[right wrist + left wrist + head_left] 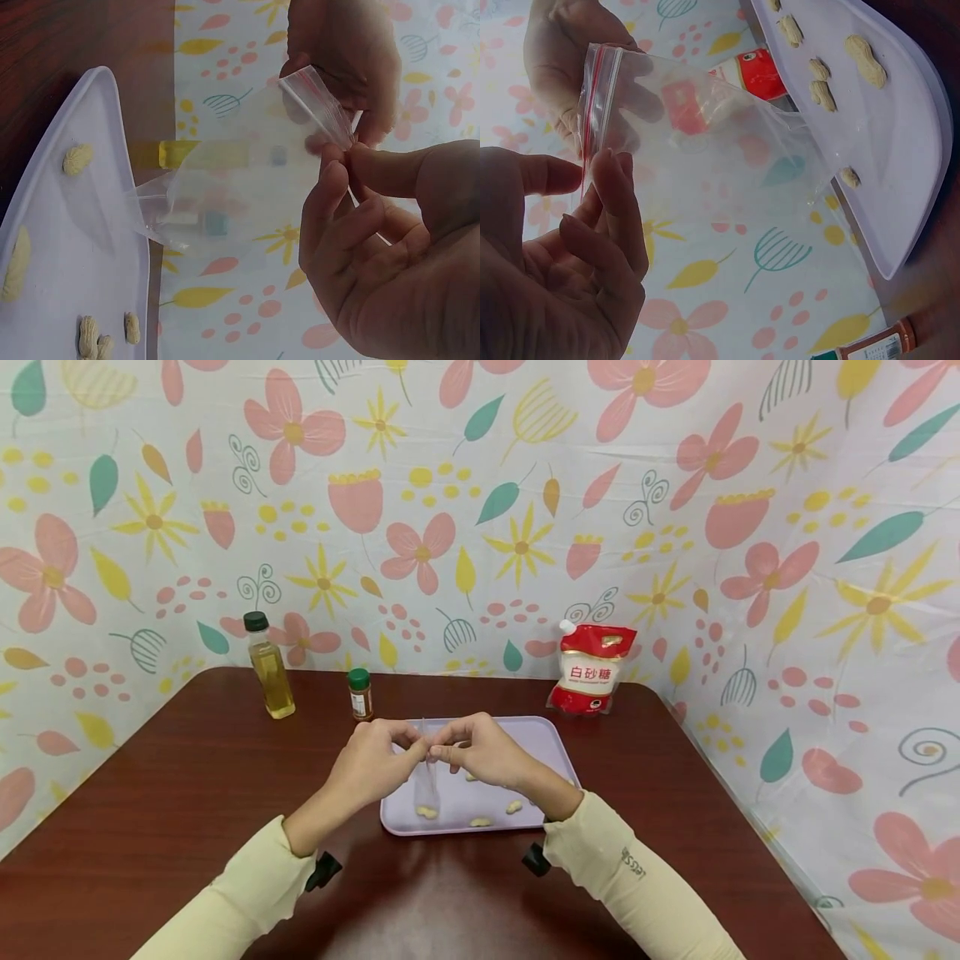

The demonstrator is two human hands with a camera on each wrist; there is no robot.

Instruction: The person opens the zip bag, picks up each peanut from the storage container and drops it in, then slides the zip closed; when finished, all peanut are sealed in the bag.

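Note:
A clear zip-lock bag (727, 150) with a red line along its seal hangs over the lilac tray (543, 739). My left hand (375, 762) pinches the bag's top edge between thumb and fingers. On the other side, my right hand (489, 753) pinches the same edge, the fingertips of both hands close together. The bag looks flat, with no contents visible through it. Several unshelled peanuts (481, 822) lie scattered on the tray below, such as a long peanut (866, 61) in the left wrist view.
Behind the tray at the left stand an oil bottle (272, 677) with a dark cap and a small green-lidded spice jar (361, 700). A red and white sugar pouch (591, 672) stands at the back right. The brown table (187, 793) meets a flowered cloth (480, 593) at the back.

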